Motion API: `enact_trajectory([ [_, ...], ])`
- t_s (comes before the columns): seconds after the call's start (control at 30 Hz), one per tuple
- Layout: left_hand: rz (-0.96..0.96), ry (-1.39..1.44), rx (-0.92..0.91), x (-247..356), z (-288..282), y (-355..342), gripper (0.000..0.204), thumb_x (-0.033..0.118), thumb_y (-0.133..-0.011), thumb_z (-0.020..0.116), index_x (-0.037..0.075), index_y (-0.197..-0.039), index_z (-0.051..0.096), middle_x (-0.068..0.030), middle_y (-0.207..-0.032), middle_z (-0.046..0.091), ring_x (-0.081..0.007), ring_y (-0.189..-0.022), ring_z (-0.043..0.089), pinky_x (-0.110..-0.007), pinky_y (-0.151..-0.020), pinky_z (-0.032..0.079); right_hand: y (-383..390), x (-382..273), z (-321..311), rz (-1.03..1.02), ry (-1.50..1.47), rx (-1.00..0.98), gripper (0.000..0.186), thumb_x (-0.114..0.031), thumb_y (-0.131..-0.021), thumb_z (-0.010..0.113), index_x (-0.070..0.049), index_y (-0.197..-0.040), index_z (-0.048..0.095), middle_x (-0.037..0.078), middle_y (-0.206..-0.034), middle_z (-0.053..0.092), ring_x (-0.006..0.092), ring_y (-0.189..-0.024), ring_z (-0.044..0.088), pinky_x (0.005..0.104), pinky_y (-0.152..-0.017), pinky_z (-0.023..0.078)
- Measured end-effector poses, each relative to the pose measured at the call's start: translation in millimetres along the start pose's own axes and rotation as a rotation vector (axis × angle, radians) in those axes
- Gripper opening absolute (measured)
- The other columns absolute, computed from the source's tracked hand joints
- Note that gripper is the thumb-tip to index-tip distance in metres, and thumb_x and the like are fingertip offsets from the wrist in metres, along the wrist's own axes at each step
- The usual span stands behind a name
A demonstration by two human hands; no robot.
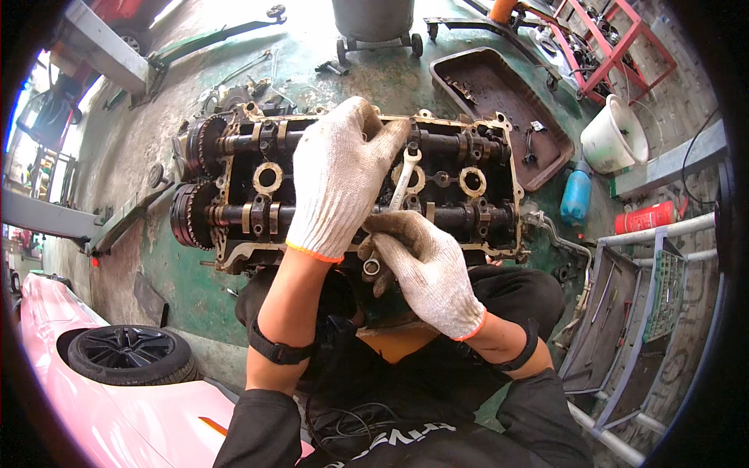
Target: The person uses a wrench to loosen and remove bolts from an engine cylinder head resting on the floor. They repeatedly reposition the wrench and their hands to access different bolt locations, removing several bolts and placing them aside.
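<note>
A cylinder head (443,179) with two camshafts lies in front of me, toothed cam gears (193,214) at its left end. My right hand (425,269), in a dirty white knit glove, is closed round a combination wrench (401,181). The wrench's open end is up against a bolt on the far camshaft (484,148); its ring end pokes out below my fingers. My left hand (335,168), gloved too, bends over the far camshaft with fingers curled and thumb pointing right, close to the bolt. Whatever its fingertips grip is hidden.
Beyond the head, a brown drain tray (538,168) holds small parts. At right are a white bucket (615,140), a blue bottle (576,195), a red extinguisher (646,217) and a metal rack (601,331). A pink car body (101,374) and a wheel (129,355) stand at left.
</note>
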State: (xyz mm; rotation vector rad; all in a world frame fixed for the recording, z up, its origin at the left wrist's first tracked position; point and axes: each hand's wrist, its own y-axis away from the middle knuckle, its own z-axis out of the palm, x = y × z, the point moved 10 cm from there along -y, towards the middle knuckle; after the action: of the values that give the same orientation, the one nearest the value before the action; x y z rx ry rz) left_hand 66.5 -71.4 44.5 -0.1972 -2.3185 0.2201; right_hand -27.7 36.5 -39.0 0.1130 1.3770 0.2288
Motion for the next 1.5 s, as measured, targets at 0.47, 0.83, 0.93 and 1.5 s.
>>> enact_trajectory([
  [0.47, -0.035, 0.182, -0.249, -14, 43, 10, 0.031, 0.017, -0.09, 0.074, -0.006, -0.111, 0.072, -0.0169, -0.098, 0.078, -0.0213, -0.087, 0.075, -0.032, -0.081, 0.058, 1, -1, 1, 0.0, 0.01, 0.003, 0.02, -0.007, -0.103, 0.059, 0.005, -0.118, 0.063, 0.009, -0.094, 0.073, 0.0086, -0.07, 0.064, 0.0249, -0.064, 0.053],
  [0.83, -0.1, 0.371, -0.285, -24, 51, 5, 0.038, 0.014, -0.092, 0.076, -0.009, -0.12, 0.066, -0.018, -0.1, 0.076, -0.0175, -0.087, 0.072, -0.03, -0.077, 0.058, -2, 0, 0, 0.146, -0.182, -0.073, 0.02, -0.007, -0.105, 0.056, 0.002, -0.123, 0.062, 0.006, -0.102, 0.07, 0.009, -0.076, 0.065, 0.023, -0.061, 0.055],
  [0.93, -0.083, 0.314, -0.266, -24, 50, 4, 0.039, 0.014, -0.091, 0.075, -0.009, -0.12, 0.066, -0.0198, -0.102, 0.076, -0.0208, -0.089, 0.074, -0.032, -0.08, 0.058, -2, -1, -2, 0.194, -0.185, -0.066, 0.021, -0.005, -0.104, 0.058, 0.003, -0.123, 0.061, 0.007, -0.102, 0.07, 0.0099, -0.076, 0.065, 0.0229, -0.061, 0.055],
  [1.5, 0.086, -0.09, -0.223, -15, 42, 9, 0.028, 0.018, -0.099, 0.056, 0.007, -0.119, 0.071, -0.0204, -0.101, 0.073, -0.0376, -0.095, 0.07, -0.043, -0.087, 0.054, 10, -3, -31, 0.325, -0.36, -0.04, 0.036, -0.002, -0.1, 0.053, 0.006, -0.135, 0.048, 0.011, -0.095, 0.063, 0.0125, -0.06, 0.062, 0.0218, -0.046, 0.048],
])
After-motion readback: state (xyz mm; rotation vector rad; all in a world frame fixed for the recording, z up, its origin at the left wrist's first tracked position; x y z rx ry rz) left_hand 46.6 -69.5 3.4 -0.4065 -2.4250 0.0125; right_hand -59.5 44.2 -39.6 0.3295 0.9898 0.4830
